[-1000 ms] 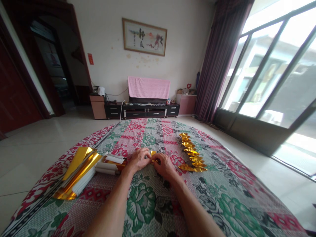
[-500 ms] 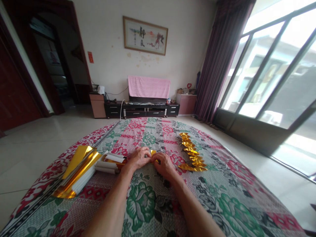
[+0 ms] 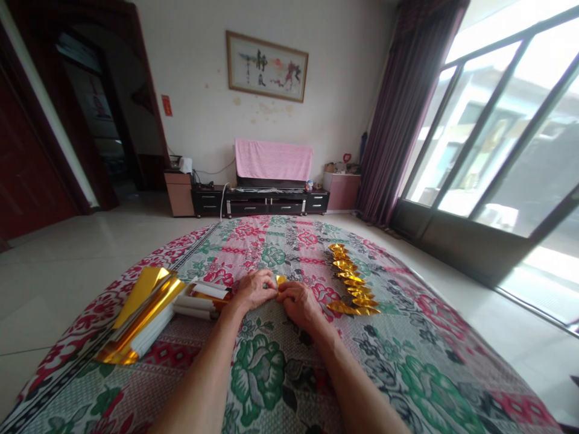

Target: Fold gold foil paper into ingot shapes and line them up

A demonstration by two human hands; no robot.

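Both my hands meet over a small piece of gold foil paper (image 3: pixel 281 280) on the floral quilt (image 3: pixel 271 374). My left hand (image 3: pixel 254 290) has its fingers curled and pinched on the paper's left side. My right hand (image 3: pixel 300 304) is closed on its right side, and only a gold corner shows between the fingers. A row of several folded gold paper pieces (image 3: pixel 350 282) lies just right of my right hand. Rolled gold-and-white sheets (image 3: pixel 203 299) lie just left of my left hand.
A stack of flat gold foil sheets (image 3: pixel 140 316) lies at the quilt's left edge. Tiled floor (image 3: pixel 67 277) surrounds the quilt. A low TV cabinet (image 3: pixel 262 202) under a pink cloth stands at the far wall, with glass doors (image 3: pixel 497 138) and a curtain to the right.
My hands have drawn closer together over the gold paper, covering more of it. Everything else on the quilt is as before.
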